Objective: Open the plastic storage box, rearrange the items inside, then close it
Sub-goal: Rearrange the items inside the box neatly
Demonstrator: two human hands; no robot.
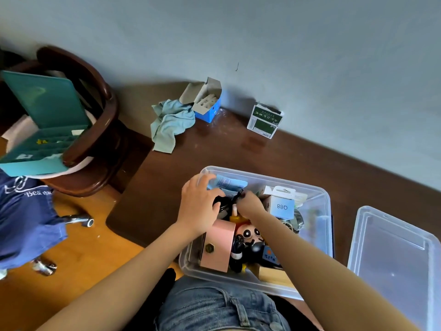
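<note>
At far left, an open teal case (45,125) is seen on a dark wooden chair (100,130) over orange flooring. On the dark brown tabletop (214,151), against a grey wall, a crumpled cloth (170,123), a blue carton (207,101) and a green carton (265,120) are set. The clear storage box (317,211) stands open near the table's front edge; inside, a black object (223,203) is gripped by the left hand (198,204), its cord pinched by the right hand (250,203). The lid (393,259) is laid just right.

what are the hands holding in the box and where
Left hand grips a black item around its body; right hand pinches its black cord.
</note>
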